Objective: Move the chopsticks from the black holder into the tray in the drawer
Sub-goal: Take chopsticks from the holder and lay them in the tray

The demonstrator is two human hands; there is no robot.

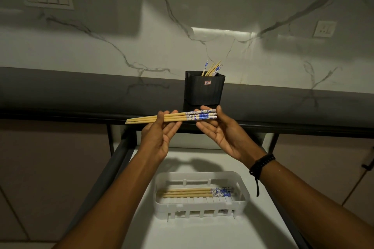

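While your left hand [159, 137] and right hand [220, 131] pinch a level bundle of chopsticks [172, 117] between thumbs and fingers above the open drawer [202, 232], more chopsticks lean in the black holder [204, 90] at the counter's front edge [60, 115]. Others lie flat in the white tray [200, 207] on the drawer floor.

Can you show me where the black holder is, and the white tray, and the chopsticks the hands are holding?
black holder [204, 92]: head view, on its front wall.
white tray [199, 208]: head view, on its near rim.
held chopsticks [176, 117]: head view, on the bare wooden middle between the hands.
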